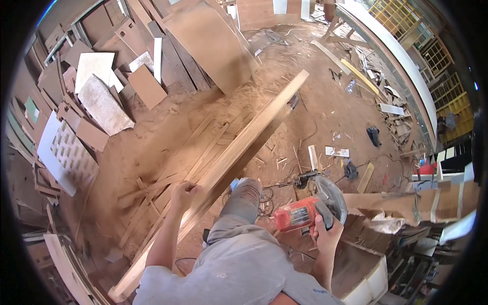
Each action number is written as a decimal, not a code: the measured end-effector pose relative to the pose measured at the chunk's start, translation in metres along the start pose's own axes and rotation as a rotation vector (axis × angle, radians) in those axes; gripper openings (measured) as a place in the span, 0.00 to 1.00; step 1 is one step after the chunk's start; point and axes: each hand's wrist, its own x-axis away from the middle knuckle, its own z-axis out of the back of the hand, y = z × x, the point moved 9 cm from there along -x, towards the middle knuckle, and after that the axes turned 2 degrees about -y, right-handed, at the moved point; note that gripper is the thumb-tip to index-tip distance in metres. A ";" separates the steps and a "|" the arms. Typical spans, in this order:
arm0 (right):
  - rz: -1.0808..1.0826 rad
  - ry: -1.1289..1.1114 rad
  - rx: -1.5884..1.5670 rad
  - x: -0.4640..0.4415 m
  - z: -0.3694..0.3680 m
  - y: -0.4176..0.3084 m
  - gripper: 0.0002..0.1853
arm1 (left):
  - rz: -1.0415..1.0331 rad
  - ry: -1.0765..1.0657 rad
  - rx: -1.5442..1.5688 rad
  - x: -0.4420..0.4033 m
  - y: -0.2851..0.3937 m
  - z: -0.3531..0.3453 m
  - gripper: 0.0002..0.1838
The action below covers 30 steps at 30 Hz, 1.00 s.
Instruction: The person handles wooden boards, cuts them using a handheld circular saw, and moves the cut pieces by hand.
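Floor [137, 157]: brown and dusty, edged on the left and at the far left corner by leaned boards [208, 40], on the right by scrap wood [401, 127] beside a long white-topped bench [399, 53]. Between the boards and the beam [219, 161], a broad stretch of floor was seen, with thin strips [146, 193] strewn nearest the beam.

Beam: one, long, pale, set diagonally from the near left to the far middle; its supports could not be made out.

Left hand [183, 197]: placed at the beam's left edge, fingers curled loosely inward; whether the wood was touched or anything gripped could not be told.

Right hand [328, 231]: fingers wrapped around the handle of a red saw [297, 216]. The saw was held right of the beam, well apart from it, its round guard turned away.
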 end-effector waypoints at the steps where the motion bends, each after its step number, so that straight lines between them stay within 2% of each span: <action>1: 0.031 -0.012 -0.023 -0.016 0.002 -0.007 0.11 | 0.004 -0.002 0.018 -0.011 0.014 -0.008 0.09; 7: -0.037 0.012 -0.067 -0.117 0.026 -0.013 0.12 | -0.001 -0.033 0.012 -0.090 0.078 -0.062 0.09; 11: 0.003 0.026 0.067 -0.208 0.033 -0.023 0.13 | 0.023 -0.044 -0.001 -0.145 0.132 -0.091 0.10; 14: -0.121 -0.020 0.202 -0.267 0.043 -0.025 0.14 | -0.052 -0.052 0.001 -0.173 0.168 -0.111 0.10; 17: -0.071 -0.007 0.282 -0.321 0.033 -0.065 0.17 | 0.050 -0.061 0.055 -0.206 0.188 -0.128 0.11; 23: -0.005 -0.017 0.315 -0.399 0.040 -0.111 0.19 | -0.071 0.013 0.035 -0.251 0.228 -0.156 0.10; 30: 0.125 -0.081 0.262 -0.473 0.026 -0.169 0.21 | -0.049 0.014 0.056 -0.275 0.250 -0.175 0.09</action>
